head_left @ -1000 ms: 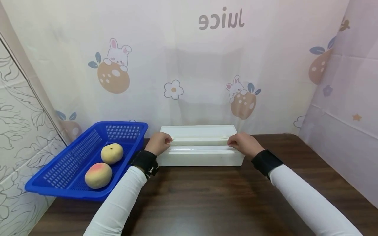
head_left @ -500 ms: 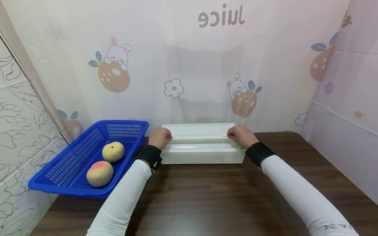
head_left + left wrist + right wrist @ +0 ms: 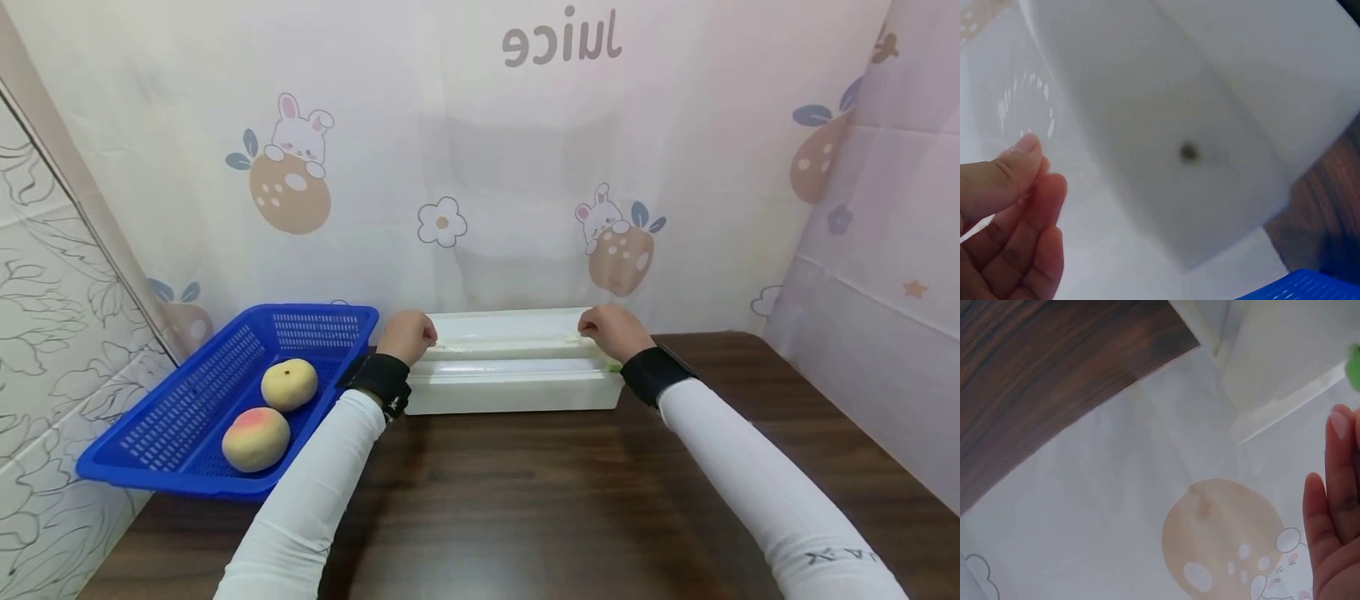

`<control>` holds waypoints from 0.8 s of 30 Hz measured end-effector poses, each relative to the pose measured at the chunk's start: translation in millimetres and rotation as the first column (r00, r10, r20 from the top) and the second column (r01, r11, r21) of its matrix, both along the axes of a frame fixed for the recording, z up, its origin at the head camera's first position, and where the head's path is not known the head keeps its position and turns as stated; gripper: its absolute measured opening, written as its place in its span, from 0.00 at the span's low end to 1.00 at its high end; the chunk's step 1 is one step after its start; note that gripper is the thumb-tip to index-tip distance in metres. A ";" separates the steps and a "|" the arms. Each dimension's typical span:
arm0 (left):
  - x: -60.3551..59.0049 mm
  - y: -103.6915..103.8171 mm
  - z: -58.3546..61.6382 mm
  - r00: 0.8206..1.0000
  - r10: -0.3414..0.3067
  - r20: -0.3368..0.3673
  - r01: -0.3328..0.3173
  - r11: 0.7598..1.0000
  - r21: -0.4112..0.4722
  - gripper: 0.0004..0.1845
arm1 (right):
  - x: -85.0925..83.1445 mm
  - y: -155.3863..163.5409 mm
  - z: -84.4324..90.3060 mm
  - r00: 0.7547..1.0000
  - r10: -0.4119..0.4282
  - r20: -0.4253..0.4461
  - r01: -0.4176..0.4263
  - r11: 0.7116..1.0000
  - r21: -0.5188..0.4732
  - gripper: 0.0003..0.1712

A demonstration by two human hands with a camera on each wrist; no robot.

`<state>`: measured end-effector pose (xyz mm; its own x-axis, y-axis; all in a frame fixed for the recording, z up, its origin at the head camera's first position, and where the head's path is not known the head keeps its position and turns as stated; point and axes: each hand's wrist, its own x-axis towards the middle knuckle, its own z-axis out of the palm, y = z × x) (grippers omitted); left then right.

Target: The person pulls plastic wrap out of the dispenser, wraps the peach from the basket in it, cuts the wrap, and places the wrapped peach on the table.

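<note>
White box (image 3: 517,392), long axis L–R betw. both hands, far table edge: left hand (image 3: 406,336) pinches film (image 3: 510,343) at its L end, right hand (image 3: 609,330) at R end; basket (image 3: 217,400) w/ peaches left of left hand.

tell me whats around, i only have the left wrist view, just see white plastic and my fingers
Observer: The head view shows the left hand at the left end of a long white box, with the right hand at the other end.
Operator: that blue bit in my corner?
Observer: It is a blue basket left of the box, holding two peaches.
Operator: whats the box sitting on
Observer: A dark wood table, close against a curtain printed with rabbits.
Operator: are both hands gripping?
Observer: Both have fingers curled at a strip along the top of the box; whether they pinch it I cannot tell.
</note>
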<state>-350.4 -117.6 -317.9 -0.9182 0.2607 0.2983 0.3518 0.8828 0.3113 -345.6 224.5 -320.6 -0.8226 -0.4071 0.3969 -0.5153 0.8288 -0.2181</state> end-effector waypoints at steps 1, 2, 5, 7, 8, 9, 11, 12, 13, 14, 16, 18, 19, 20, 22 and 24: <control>-1.1 -0.5 1.4 1.000 -0.007 -0.004 0.007 1.000 0.002 0.02 | -0.4 0.3 1.3 1.000 -0.002 -0.004 0.002 1.000 0.001 0.04; -1.9 -1.0 3.1 1.000 -0.013 -0.010 0.013 1.000 0.003 0.02 | -0.9 0.4 2.5 1.000 -0.006 -0.009 0.006 1.000 0.003 0.04; -2.7 -1.4 8.6 0.999 -0.025 -0.029 0.025 1.000 0.007 0.02 | -2.5 0.7 5.5 1.000 -0.015 -0.021 0.015 1.000 0.009 0.04; -2.3 -1.9 11.3 0.999 -0.029 -0.044 0.029 1.000 0.007 0.02 | -2.7 0.6 7.2 0.999 -0.022 -0.032 0.022 1.000 0.010 0.04; -1.7 -1.7 12.9 0.998 -0.031 -0.047 0.031 0.999 0.008 0.02 | -2.6 0.6 7.8 0.999 -0.026 -0.034 0.026 1.000 0.007 0.03; -1.3 -1.5 14.1 0.998 -0.033 -0.048 0.034 0.999 0.009 0.03 | -2.6 0.6 8.3 0.999 -0.028 -0.037 0.028 1.000 0.002 0.03; -0.7 -1.4 16.1 0.998 -0.037 -0.048 0.037 0.999 0.010 0.03 | -2.1 0.6 9.5 0.999 -0.032 -0.041 0.032 0.999 -0.010 0.04; -0.7 -1.4 17.1 0.998 -0.039 -0.045 0.040 0.999 0.010 0.03 | -2.1 0.6 10.2 0.998 -0.033 -0.044 0.032 0.999 -0.013 0.04; -0.8 -1.3 18.3 0.998 -0.040 -0.044 0.040 0.999 0.007 0.03 | -2.2 0.5 10.8 0.998 -0.034 -0.046 0.033 0.999 -0.016 0.04; -1.1 -1.0 19.6 0.998 -0.039 -0.043 0.039 0.999 0.006 0.03 | -2.5 0.7 11.5 0.998 -0.035 -0.048 0.034 0.999 -0.018 0.04; -1.9 -0.9 22.4 0.998 -0.040 -0.053 0.041 0.999 0.005 0.03 | -2.8 0.7 13.7 0.998 -0.037 -0.056 0.036 0.999 -0.018 0.04; -2.2 -0.5 25.7 0.997 -0.042 -0.069 0.043 0.999 0.006 0.03 | -2.5 0.6 16.2 0.997 -0.051 -0.063 0.050 0.999 -0.019 0.04; -2.2 -0.2 27.5 0.996 -0.042 -0.079 0.043 0.999 0.007 0.03 | -2.4 0.7 17.3 0.996 -0.059 -0.066 0.058 0.998 -0.017 0.04; -2.0 0.1 29.3 0.995 -0.045 -0.089 0.046 0.999 0.009 0.03 | -2.1 0.9 18.6 0.995 -0.067 -0.068 0.066 0.998 -0.018 0.04; -1.2 0.6 33.1 0.993 -0.050 -0.106 0.052 0.999 0.013 0.03 | -0.9 1.2 20.9 0.994 -0.083 -0.071 0.082 0.996 -0.025 0.05; -0.4 1.2 36.7 0.992 -0.052 -0.111 0.054 0.998 0.018 0.03 | 0.8 1.7 23.3 0.993 -0.092 -0.074 0.090 0.995 -0.031 0.05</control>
